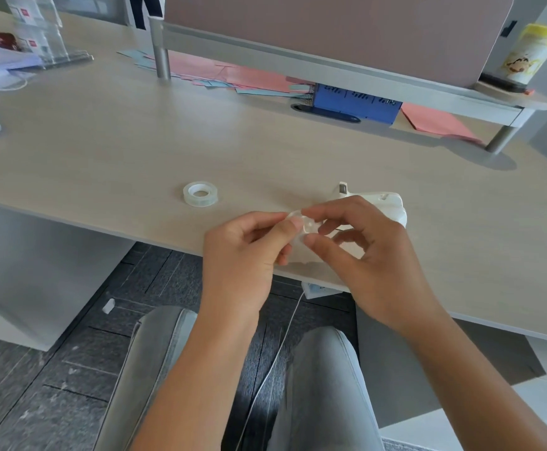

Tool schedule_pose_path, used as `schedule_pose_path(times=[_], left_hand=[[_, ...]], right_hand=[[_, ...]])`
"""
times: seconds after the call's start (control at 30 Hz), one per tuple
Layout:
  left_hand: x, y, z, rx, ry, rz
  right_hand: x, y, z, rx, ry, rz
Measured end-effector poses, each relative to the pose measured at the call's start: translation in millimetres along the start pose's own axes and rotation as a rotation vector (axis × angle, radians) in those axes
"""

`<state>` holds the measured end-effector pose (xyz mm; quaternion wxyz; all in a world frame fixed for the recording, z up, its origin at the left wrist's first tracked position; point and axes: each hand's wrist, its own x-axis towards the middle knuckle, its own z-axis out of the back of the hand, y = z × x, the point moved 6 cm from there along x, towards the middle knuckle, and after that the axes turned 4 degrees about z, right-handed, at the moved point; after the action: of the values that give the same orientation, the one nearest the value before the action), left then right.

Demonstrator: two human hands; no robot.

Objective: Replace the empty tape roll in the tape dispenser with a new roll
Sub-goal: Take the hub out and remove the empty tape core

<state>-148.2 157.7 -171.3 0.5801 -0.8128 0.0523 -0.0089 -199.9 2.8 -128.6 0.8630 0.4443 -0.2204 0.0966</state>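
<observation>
Both hands meet at the near edge of the pale wood-grain desk (135,125), the left hand (246,245) and right hand (360,252) pinching a small clear round piece (304,224) between fingertips, too blurred and see-through to name for sure. The white plastic tape dispenser (386,203) sits just behind the right hand, mostly hidden by it, while the full clear tape roll (200,194) lies flat on the desk, well left and apart. Pink and blue paper sheets (252,76) spread under a grey raised shelf (330,65), dark tiled floor (70,369) below.
</observation>
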Motion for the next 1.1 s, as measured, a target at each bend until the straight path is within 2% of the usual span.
schedule_pose_path(times=[0.1, 0.2, 0.33, 0.43, 0.53, 0.63, 0.73, 0.83, 0.97, 1.03, 1.1], left_hand=[[6.0, -1.4, 5.2, 0.187, -0.055, -0.081], [11.2, -6.4, 10.1, 0.427, -0.132, -0.174], [17.0, -19.9, 13.7, 0.71, -0.236, -0.267], [25.7, -19.4, 14.5, 0.917, -0.239, -0.305], [30.5, -22.3, 19.3, 1.008, -0.251, -0.357], [34.6, -33.0, 34.2, 1.095, -0.377, -0.422], [45.1, -39.3, 49.2, 1.216, -0.447, -0.38], [56.6, -35.8, 55.8, 1.277, -0.414, -0.291], [62.2, -32.8, 56.8, 1.287, -0.426, -0.276], [61.7, -30.6, 52.2, 1.205, -0.404, -0.338], [57.9, -30.2, 43.2, 0.975, -0.325, -0.409]], right_hand=[[5.6, -4.8, -6.7, -0.115, 0.029, 0.049], [9.1, -13.5, -16.1, -0.078, 0.027, -0.04], [17.6, -29.4, -21.2, 0.011, -0.092, -0.237], [27.5, -35.4, -21.0, 0.02, -0.176, -0.291], [32.5, -37.3, -26.6, 0.048, -0.191, -0.315], [30.9, -39.0, -31.7, 0.056, -0.194, -0.321], [27.7, -40.9, -32.4, 0.051, -0.201, -0.323], [25.4, -42.4, -30.8, 0.073, -0.206, -0.328], [23.5, -43.1, -28.9, 0.13, -0.215, -0.337], [22.0, -42.2, -27.2, 0.147, -0.226, -0.334], [19.5, -39.8, -23.6, 0.182, -0.257, -0.329]])
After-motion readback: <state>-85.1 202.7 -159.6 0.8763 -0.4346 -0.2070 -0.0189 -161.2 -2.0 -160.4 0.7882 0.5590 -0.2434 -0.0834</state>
